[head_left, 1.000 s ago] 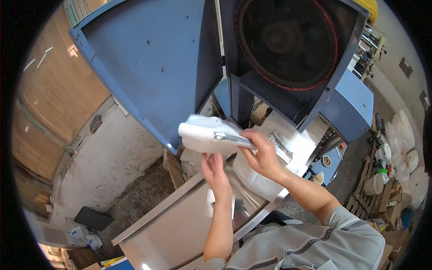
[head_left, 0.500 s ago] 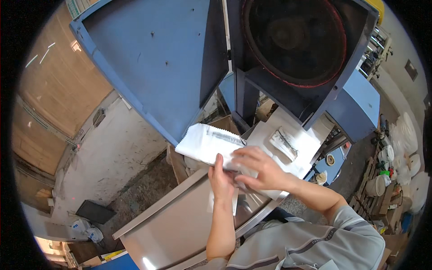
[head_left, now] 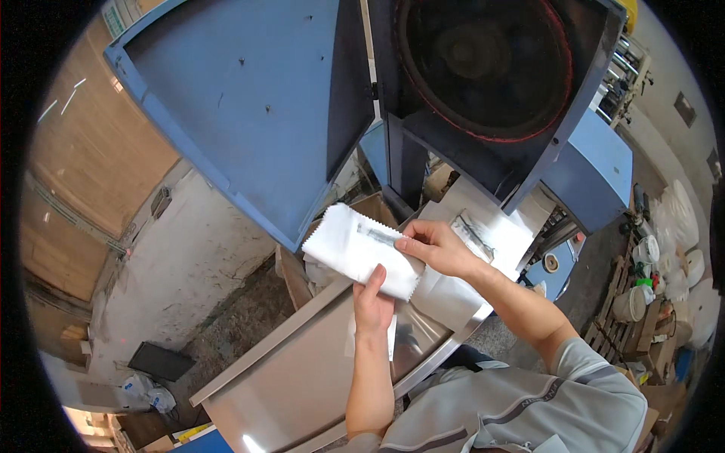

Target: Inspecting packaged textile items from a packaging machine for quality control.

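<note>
Gripping hands: your left hand [head_left: 374,298] pinched the white cloth swatch [head_left: 361,249] from below; your right hand [head_left: 432,245] pinched its top.
Cloth: flat, zigzag-edged.

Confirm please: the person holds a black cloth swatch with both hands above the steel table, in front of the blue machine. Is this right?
Only the colour is wrong. The head view shows the cloth swatch is white, with zigzag-cut edges. The left hand and right hand do hold it above the steel table, in front of the blue machine.
</note>
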### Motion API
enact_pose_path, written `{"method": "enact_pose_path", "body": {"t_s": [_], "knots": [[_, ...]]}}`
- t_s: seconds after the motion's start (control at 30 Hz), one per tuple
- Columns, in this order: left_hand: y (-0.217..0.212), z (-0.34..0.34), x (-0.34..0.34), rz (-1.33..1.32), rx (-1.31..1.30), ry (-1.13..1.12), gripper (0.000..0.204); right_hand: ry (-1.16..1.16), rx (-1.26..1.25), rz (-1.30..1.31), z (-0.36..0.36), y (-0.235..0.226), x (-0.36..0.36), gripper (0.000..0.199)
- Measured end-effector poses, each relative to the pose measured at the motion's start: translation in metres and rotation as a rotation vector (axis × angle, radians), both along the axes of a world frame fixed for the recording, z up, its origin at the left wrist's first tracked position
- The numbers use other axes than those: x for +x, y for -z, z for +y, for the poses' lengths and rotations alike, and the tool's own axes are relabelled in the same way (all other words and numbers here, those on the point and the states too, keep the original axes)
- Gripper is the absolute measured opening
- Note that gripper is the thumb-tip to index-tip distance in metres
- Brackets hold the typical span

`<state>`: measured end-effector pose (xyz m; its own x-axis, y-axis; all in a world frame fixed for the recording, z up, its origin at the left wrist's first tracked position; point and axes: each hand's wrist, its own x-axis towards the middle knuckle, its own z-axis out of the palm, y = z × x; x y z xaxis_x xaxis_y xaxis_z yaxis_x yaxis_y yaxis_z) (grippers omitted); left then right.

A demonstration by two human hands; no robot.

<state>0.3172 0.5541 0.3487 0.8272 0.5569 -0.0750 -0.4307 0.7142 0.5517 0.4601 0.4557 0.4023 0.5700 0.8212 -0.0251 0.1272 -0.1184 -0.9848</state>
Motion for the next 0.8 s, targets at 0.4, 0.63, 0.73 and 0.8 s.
{"method": "enact_pose_path", "body": {"t_s": [0.4, 0.63, 0.73, 0.8], "knots": [[0.004, 0.000, -0.001, 0.016, 0.081, -0.084, 0.061, 0.131, 0.087, -0.247, 0.002, 0.001, -0.012, 0.024], [0.020, 0.015, -0.017, 0.068, 0.012, -0.088, 0.054, 0.106, 0.414, -1.177, -0.013, -0.022, -0.045, 0.018], [0.022, 0.014, -0.020, 0.069, 0.019, -0.035, 0.055, -0.018, 0.490, -1.156, -0.017, -0.033, -0.063, 0.021], [0.027, 0.017, -0.025, 0.026, 0.038, -0.012, 0.056, 0.007, 0.498, -1.138, -0.017, -0.033, -0.065, 0.020]]}}
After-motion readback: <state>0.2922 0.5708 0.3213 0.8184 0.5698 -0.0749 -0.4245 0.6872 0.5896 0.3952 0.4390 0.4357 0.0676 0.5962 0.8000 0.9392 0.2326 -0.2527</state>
